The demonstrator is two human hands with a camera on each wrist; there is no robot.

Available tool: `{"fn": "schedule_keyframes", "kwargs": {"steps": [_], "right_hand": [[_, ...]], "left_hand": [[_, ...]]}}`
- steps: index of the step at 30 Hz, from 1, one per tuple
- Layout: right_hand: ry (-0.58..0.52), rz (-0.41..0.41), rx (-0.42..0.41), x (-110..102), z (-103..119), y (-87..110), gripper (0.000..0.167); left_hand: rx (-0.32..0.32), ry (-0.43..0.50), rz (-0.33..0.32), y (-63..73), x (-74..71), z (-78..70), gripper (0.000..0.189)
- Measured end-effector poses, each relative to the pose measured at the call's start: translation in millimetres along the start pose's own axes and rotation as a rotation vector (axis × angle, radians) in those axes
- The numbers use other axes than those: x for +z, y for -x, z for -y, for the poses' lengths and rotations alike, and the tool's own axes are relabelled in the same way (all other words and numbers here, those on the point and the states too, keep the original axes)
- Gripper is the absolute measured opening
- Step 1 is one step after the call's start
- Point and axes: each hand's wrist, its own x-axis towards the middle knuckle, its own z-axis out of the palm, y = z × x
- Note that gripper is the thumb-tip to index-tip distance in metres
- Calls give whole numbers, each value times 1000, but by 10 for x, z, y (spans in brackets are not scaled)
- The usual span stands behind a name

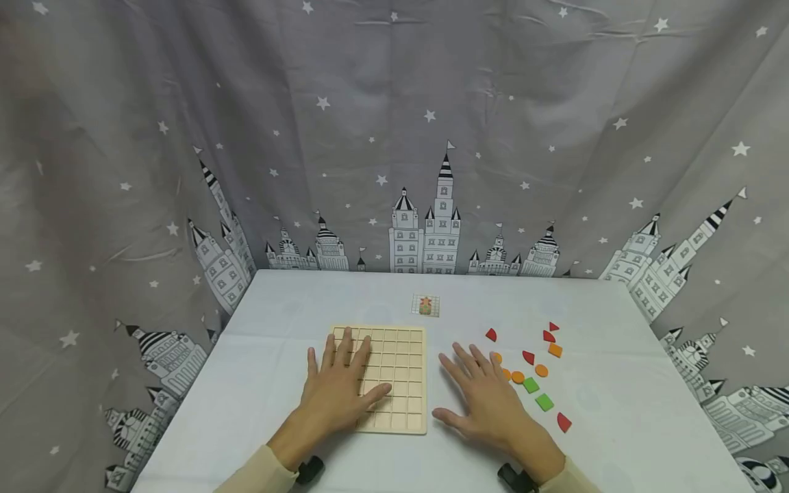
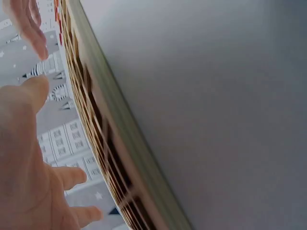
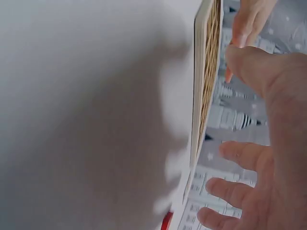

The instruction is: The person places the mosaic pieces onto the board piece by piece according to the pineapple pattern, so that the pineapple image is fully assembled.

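A light wooden grid board (image 1: 407, 383) lies left of the middle on the white table. My left hand (image 1: 335, 390) hovers over the board's left half with fingers spread, holding nothing. My right hand (image 1: 487, 404) is spread between the board and the loose pieces, also with nothing in it; its fingertips overlap an orange disc (image 1: 497, 357) in the head view. In the left wrist view the left hand (image 2: 24, 158) shows beside the board's thick edge (image 2: 115, 100). In the right wrist view the right hand (image 3: 259, 158) stands above the table, its shadow falling beneath.
Flat pieces lie scattered at the right: red quarter-rounds (image 1: 564, 422), a red triangle (image 1: 553, 326), orange discs (image 1: 541, 370), an orange square (image 1: 555, 350) and green squares (image 1: 544, 402). A small picture card (image 1: 425, 305) lies behind the board. A grey curtain (image 1: 370, 103) hangs behind the table.
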Motion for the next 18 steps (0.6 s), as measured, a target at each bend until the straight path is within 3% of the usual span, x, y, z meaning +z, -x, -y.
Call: {"fn": "schedule_keyframes", "kwargs": {"steps": [9, 18], "right_hand": [[-104, 77, -132, 127, 216, -49, 90], [-116, 153, -142, 147, 259, -66, 85]], "left_hand": [[0, 5, 50, 160, -94, 267, 107], [58, 26, 54, 218, -95, 304, 100]]}}
